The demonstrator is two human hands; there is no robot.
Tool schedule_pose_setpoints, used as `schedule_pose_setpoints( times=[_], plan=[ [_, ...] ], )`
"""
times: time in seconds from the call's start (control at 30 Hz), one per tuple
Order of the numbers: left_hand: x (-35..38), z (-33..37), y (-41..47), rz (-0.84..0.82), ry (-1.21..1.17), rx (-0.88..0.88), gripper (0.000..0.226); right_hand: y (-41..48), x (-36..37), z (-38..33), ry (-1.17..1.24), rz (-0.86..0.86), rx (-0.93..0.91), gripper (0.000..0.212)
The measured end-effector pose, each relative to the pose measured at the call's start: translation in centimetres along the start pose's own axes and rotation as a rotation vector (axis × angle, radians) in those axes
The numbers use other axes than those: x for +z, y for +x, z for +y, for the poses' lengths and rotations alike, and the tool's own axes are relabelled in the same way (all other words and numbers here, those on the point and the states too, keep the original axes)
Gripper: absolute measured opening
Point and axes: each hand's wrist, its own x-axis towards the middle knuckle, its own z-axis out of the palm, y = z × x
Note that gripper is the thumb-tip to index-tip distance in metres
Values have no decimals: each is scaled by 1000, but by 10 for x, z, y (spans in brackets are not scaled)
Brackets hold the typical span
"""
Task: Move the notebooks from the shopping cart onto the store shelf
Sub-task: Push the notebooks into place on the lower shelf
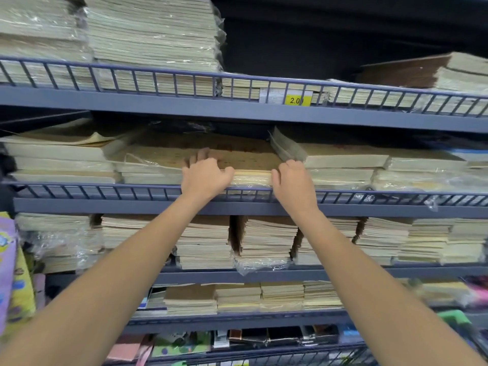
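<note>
We are holding both arms up to the shelf (105, 206) one level below the yellow price tag (298, 100), where a pack of notebooks (163, 157) in clear wrap is lying flat behind the wire rail (105, 190), down and to the left of that tag. Our left hand (204, 178) is gripping the pack's front edge well to the lower left of the tag, its fingers (202, 155) lying bent over the brown top cover and its thumb (227, 171) pressing along the front of the pages. Our right hand (293, 180) is gripping the pack's right front corner, almost straight below the tag, with the fingers curled over the top edge and the thumb pointing toward the left hand. More stacks are sitting on the same level, one (58, 162) far to the tag's lower left and one (343, 165) to its lower right, both just beside the pack. A tall wrapped pile (153, 35) is standing up and to the left of the tag.
</note>
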Motion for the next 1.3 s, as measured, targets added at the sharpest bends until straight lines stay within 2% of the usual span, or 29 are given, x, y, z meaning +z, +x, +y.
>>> schedule_pose_setpoints(
  times=[0.17, 0.43, 0.7, 0.8, 0.97, 1.07, 1.13, 1.2, 1.3],
  plan=[
    [-1, -3, -6, 19, 7, 93, 45, -4, 1, 6, 14, -23, -22, 29],
    [0, -6, -9, 1, -57, 135, 47, -2, -7, 11, -40, -155, -28, 20],
    [-5, 10, -16, -92, 111, 112, 39, -6, -13, 12, 10, -283, -10, 29],
    [-2, 12, -24, -68, 128, 98, 39, -14, -19, 14, 77, -255, -72, 21],
    [14, 16, -60, 120, -69, 28, 54, -46, -29, 18, 358, -257, -2, 18],
    [30, 22, -95, 168, -154, 47, 56, -77, -24, 21, 380, -233, 23, 38],
    [38, 22, -112, 183, -231, 79, 53, -95, -16, 25, 390, -201, 54, 38],
    [49, 21, -128, 137, -350, 88, 44, -116, -6, 29, 434, -213, 112, 33],
    [75, 16, -155, -94, -490, -30, 31, -156, 10, 34, 494, -327, 215, 29]
  ],
)
